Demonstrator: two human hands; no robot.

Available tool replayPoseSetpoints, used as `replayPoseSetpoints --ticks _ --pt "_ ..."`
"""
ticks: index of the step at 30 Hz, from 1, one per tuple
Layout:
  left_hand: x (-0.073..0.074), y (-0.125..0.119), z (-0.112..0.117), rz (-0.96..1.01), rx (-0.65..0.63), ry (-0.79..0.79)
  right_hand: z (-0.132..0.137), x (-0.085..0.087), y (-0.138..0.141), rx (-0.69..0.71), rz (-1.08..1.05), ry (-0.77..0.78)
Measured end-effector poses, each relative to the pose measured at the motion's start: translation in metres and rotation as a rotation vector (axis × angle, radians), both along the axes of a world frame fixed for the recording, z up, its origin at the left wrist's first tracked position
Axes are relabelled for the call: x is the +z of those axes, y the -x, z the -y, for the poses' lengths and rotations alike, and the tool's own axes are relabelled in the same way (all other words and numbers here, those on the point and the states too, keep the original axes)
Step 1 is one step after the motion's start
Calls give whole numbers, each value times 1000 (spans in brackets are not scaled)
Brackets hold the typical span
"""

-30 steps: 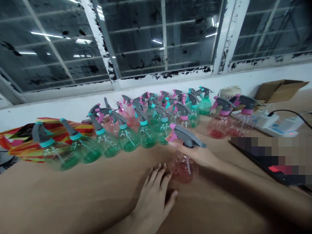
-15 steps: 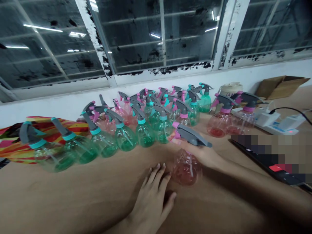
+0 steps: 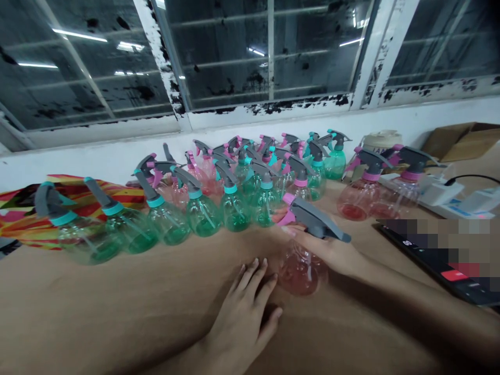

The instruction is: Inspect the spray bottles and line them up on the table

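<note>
L hand [image 3: 244, 307] palm-down on flat brown table [image 3: 136, 312], fingers part-spread, nothing held, prob. bracing. R hand [image 3: 332, 252] curls fingers round neck of 1 round pink clear-plastic spray bottle [image 3: 299, 273], prob. to steady it, beside L. Behind: 6 round green clear-plastic spray bottles [image 3: 236, 214], lined up, prob. for order.

Workroom, likely: spray bottles [image 3: 236, 212] massed along bench [image 3: 117, 302]; paint-flaked window frames [image 3: 156, 52] at twelve; power strip [image 3: 455, 204] near three; ceiling-tube reflections [image 3: 80, 35] at ten.

Windows [image 3: 269, 57] with flaking frames [image 3: 163, 60] stand behind the worktop [image 3: 128, 297]; orange-patterned material [image 3: 84, 209] lies at left, and a cardboard box [image 3: 461, 141], cream container [image 3: 383, 139], power strip [image 3: 455, 206] and dark device [image 3: 422, 258] at right.
</note>
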State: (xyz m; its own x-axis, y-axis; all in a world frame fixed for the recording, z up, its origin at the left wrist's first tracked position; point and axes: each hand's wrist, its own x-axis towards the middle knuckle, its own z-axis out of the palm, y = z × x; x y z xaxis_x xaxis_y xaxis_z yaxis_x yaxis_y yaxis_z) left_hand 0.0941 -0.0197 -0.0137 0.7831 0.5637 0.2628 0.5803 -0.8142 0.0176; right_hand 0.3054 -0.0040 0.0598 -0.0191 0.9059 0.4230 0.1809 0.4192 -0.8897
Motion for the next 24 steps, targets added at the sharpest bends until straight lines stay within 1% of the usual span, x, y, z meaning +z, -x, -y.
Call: replayPoseSetpoints --ticks 3,8,13,17,24 --pt "1 0 0 1 1 10 0 0 -1 15 3 12" --pt "0 0 -1 -4 -4 9 0 -4 -3 -101 132 7" --pt "1 -1 -1 -19 -1 19 4 -3 -3 -154 124 4" --pt "3 0 -1 -52 -9 25 6 -1 -2 -140 118 23" --pt "6 1 1 -64 -15 60 6 -4 -3 -148 75 -4"
